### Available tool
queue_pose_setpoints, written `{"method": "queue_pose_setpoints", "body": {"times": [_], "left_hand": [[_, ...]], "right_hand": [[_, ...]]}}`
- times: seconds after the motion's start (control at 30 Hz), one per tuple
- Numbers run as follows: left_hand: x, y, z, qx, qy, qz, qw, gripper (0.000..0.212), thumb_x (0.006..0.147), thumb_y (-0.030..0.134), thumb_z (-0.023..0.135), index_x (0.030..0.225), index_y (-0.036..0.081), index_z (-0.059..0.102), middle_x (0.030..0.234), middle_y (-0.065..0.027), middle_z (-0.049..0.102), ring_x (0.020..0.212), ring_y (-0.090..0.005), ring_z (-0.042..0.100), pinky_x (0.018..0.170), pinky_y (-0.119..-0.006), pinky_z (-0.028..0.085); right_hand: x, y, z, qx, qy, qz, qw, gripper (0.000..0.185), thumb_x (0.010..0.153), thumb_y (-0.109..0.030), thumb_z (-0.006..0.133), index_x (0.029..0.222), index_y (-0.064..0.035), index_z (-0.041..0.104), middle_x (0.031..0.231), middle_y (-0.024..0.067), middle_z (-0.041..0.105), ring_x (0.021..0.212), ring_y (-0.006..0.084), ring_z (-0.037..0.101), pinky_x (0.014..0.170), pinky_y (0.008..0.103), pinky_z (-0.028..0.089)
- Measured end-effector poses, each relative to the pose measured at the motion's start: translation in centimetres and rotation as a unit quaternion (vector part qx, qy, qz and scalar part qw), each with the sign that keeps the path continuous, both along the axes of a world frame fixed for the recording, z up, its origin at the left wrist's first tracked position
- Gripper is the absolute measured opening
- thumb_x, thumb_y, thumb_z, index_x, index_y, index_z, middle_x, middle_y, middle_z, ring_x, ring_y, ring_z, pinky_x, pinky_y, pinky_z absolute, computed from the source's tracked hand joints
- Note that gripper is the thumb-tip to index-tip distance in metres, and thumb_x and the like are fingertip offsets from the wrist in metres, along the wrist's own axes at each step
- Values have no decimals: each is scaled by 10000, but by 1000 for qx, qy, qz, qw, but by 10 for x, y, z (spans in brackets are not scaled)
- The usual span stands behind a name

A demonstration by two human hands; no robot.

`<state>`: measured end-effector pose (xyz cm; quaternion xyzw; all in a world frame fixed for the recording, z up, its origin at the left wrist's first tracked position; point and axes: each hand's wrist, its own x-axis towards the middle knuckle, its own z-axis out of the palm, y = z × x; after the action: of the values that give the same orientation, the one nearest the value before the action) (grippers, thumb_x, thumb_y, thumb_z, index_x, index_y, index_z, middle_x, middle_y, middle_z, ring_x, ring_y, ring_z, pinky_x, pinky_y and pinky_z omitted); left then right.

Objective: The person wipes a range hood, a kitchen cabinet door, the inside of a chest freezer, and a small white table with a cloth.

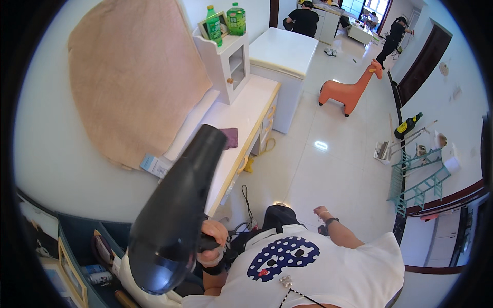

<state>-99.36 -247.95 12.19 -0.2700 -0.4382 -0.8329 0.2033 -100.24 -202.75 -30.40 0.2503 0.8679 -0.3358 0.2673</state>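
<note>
My left hand (214, 238) is closed round the handle of a black hair dryer (173, 208), raised large in front of me at the left, its nozzle pointing up the picture toward the dresser. A dark cord (246, 204) hangs near the hand. My right hand (320, 210) is away from the body on the right, small in view, with nothing seen in it; its fingers look partly curled. A purple cloth (231, 138) lies on the white dresser top (252, 104) beyond the nozzle.
A white cabinet (219, 65) carries green bottles (236, 19). Behind it stands a white chest (283, 50). An orange giraffe figure (344, 92) is on the tiled floor. At right are a teal rack (418, 181) and dustpan (382, 151). People (304, 19) are farther off.
</note>
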Motion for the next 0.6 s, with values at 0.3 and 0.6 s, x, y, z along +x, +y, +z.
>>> {"method": "queue_pose_setpoints", "body": {"times": [0.3, 0.6], "left_hand": [[42, -60, -12, 14, -29, 77, 996, 496, 741, 410, 669, 905, 44, 376, 656, -77, 490, 388, -143, 460, 378, -219, 366], [60, -96, -43, 72, -208, 107, 969, 410, 766, 305, 605, 987, -14, 472, 1090, -180, 486, 792, -233, 537, 669, -310, 446]], "right_hand": [[-2, -73, 15, 46, -63, 327, 942, 302, 749, -216, 460, 895, -23, 641, 997, 201, 592, 946, 356, 555, 826, 391, 439], [-34, -120, 38, 65, -8, 287, 956, 288, 768, -246, 466, 852, -44, 653, 945, 181, 608, 915, 357, 568, 812, 391, 450]]}}
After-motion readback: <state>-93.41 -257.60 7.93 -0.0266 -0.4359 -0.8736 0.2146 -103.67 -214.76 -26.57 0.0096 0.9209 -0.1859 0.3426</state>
